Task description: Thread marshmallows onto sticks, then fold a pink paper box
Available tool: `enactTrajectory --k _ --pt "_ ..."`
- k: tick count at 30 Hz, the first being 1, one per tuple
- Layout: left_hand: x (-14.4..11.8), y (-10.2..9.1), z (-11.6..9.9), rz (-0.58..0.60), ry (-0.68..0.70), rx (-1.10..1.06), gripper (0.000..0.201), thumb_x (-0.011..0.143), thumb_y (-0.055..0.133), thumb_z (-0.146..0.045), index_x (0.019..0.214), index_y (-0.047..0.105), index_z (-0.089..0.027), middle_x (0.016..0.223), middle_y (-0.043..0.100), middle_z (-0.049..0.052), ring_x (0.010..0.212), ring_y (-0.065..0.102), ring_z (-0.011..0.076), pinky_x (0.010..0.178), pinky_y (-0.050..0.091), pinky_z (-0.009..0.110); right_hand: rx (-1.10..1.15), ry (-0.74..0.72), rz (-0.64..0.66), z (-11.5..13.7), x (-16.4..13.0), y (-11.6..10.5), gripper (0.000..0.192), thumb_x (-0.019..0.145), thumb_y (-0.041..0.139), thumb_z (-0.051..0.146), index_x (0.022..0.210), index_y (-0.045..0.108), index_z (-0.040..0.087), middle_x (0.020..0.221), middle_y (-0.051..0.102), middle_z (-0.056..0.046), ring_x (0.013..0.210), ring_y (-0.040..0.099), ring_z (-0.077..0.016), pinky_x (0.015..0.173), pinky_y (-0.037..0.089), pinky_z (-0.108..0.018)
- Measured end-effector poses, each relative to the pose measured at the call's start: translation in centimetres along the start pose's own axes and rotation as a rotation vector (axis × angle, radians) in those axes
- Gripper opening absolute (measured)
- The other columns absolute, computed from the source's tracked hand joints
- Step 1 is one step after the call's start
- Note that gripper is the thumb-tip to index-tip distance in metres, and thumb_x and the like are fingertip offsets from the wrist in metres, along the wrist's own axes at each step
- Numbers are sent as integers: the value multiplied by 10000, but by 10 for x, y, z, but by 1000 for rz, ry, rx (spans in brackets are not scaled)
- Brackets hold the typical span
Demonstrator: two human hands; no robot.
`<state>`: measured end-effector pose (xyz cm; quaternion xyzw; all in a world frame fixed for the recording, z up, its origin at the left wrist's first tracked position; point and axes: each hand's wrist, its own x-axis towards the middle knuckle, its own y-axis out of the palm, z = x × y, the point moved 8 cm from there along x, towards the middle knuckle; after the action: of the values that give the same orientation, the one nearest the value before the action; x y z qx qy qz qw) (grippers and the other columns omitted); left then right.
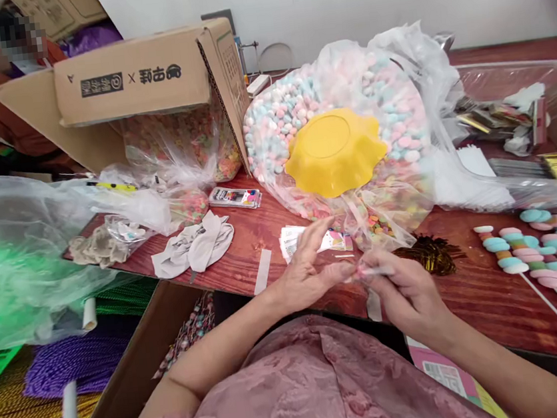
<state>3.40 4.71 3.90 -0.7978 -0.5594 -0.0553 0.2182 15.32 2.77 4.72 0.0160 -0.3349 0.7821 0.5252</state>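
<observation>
My right hand (408, 291) is closed in a pinch around a short length of white stick (380, 270). A small pink piece (362, 270) shows at the stick's left end, too blurred to name. My left hand (310, 269) meets it with the thumb by that pink end, the other fingers stretched up and apart. Just behind the hands lie printed cards (292, 239) and a clear bag with colourful ring-shaped candies (380, 225). Skewers of pastel marshmallows (529, 251) on white sticks rest to the right of my right hand.
An upturned yellow scalloped bowl (335, 152) sits on large bags of marshmallows (278, 115). A cardboard box (133, 81) holding bagged candies stands at left, near light gloves (197, 245). Gold tinsel ties (429, 253) lie beside my right hand; a clear bin (519, 71) stands behind.
</observation>
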Motion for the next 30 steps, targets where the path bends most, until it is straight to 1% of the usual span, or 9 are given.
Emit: enactTrajectory --k 3,5,10,14,17,21,24,26,30 --pt "-23 17 -1 234 2 -151 407 945 520 -459 1222 584 -167 1099 650 110 1001 629 198 874 520 340 -147 -291 -94 31 -3 -3 135 875 458 88 870 536 197 712 565 -6 616 495 -123 594 376 -255" --pt "-36 12 -2 213 92 10 282 969 493 -353 1078 628 -130 954 669 102 872 632 175 798 524 313 -149 -297 -97 31 -8 8 138 863 457 94 834 545 196 712 568 -17 625 491 -131 596 360 -269" --pt "-56 -12 -20 1 514 732 198 915 469 -140 1022 635 -149 852 657 83 832 587 190 805 505 379 614 448 76 -26 -20 67 220 846 574 316 690 486 189 566 431 50 485 336 -75 479 263 -231" --pt "-66 -23 -33 -20 629 894 221 903 465 -123 1031 634 -187 893 659 66 878 577 185 912 485 420 1316 905 223 -20 -33 128 318 651 732 347 658 451 198 473 304 122 381 107 -18 390 128 -209" --pt "-85 -38 -26 156 391 1003 272 884 454 -98 1026 655 -213 898 665 56 875 583 180 889 475 384 1299 930 222 -20 -37 137 284 651 742 311 655 489 181 472 381 101 365 157 -14 382 109 -208" --pt "-149 -99 17 486 -422 1139 246 758 535 -80 838 705 -238 768 635 42 756 595 202 710 454 339 948 747 177 -40 -47 108 260 771 698 395 779 588 159 605 506 49 446 285 -33 421 164 -202" --pt "-172 -141 19 435 -787 1330 251 678 668 -174 920 718 -215 867 655 86 868 605 290 734 459 397 757 705 132 -57 -55 89 274 853 627 405 750 569 158 622 483 44 492 294 -43 453 183 -203" --pt "-140 -121 11 377 -616 1265 247 768 662 -252 1008 693 -200 978 661 103 951 593 284 813 467 406 727 692 144 -57 -54 90 272 888 582 407 765 555 165 620 467 46 498 296 -52 463 206 -208" --pt "-35 -30 18 366 -221 1127 205 906 536 -293 988 653 -145 1016 632 123 1002 557 267 853 476 384 477 432 244 -20 -39 92 218 931 521 319 773 556 174 675 515 18 616 446 -92 586 356 -225"
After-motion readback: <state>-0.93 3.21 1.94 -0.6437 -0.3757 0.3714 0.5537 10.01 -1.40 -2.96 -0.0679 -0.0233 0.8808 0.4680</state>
